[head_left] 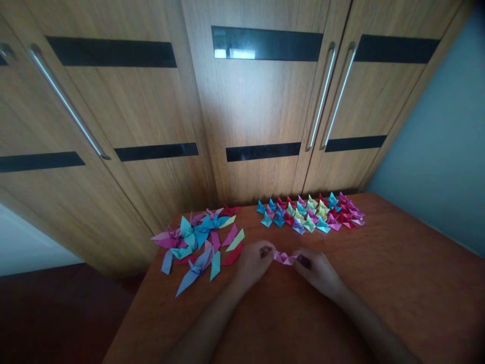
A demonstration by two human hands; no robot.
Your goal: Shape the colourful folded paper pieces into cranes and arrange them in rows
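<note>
A small pink folded paper piece (285, 258) is stretched between my two hands, just above the wooden table. My left hand (256, 260) pinches its left end, and my right hand (317, 270) pinches its right end. Creases zigzag along its middle; both ends are hidden by fingers. Close to the left hand lies a loose pile of origami cranes (197, 268) and folded paper strips (215, 264) in blue, pink, red and pale green. Beyond both hands stand rows of small pointed origami pieces (308, 222) in many colours.
The brown wooden table (401, 283) reaches back to a tall wooden wardrobe (261, 111) with long metal handles (321, 96) and dark strips. A blue-grey wall (439, 151) rises on the right. Dark floor (68, 308) shows at the lower left.
</note>
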